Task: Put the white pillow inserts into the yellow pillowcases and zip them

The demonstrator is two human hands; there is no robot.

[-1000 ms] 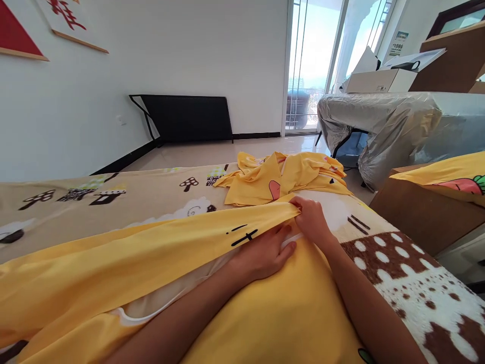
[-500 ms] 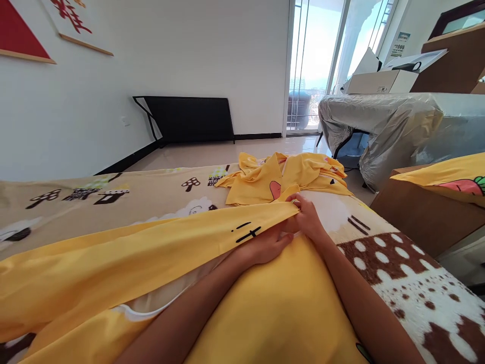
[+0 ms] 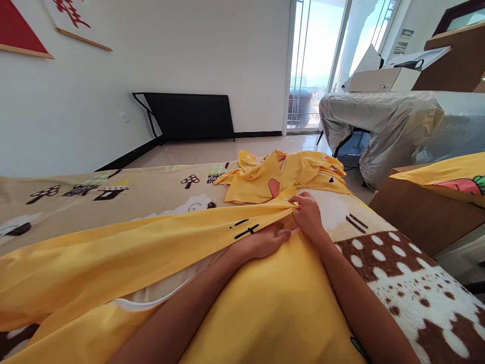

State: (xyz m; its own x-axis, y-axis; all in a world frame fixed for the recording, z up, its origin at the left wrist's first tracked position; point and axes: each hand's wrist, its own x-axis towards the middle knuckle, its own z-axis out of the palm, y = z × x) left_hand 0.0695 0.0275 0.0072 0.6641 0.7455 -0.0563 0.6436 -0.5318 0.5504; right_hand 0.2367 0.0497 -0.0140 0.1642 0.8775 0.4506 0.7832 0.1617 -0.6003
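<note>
— Head camera first: where is the yellow cover [image 3: 151, 247] lying?

— It is stretching from the lower left of the frame to the centre, spread over a patterned blanket [image 3: 379, 253]. Its upper layer is rising as a loose flap, and a white filling [image 3: 159, 298] is showing in the gap beneath it at lower left.

— What is the right hand [image 3: 308, 215] doing?

— It is sitting just right of centre, with its thumb and fingertips pressing together on the far corner of that flap and pinching the cloth.

— And the left hand [image 3: 261, 242]?

— It is lying flat just below the flap's edge, fingers straight and close together, resting on the lower yellow layer. The fingertips are almost touching the right hand. It is gripping nothing.

— What is lying around them?

— A crumpled heap of yellow cloth [image 3: 280, 177] is resting on the blanket just beyond the right hand. A brown box [image 3: 417, 212] is standing at the right edge, with more yellow fabric draping over its top. Plastic-wrapped furniture [image 3: 386, 121] is filling the upper right, and a black panel [image 3: 189, 116] is leaning against the wall in the upper middle.
</note>
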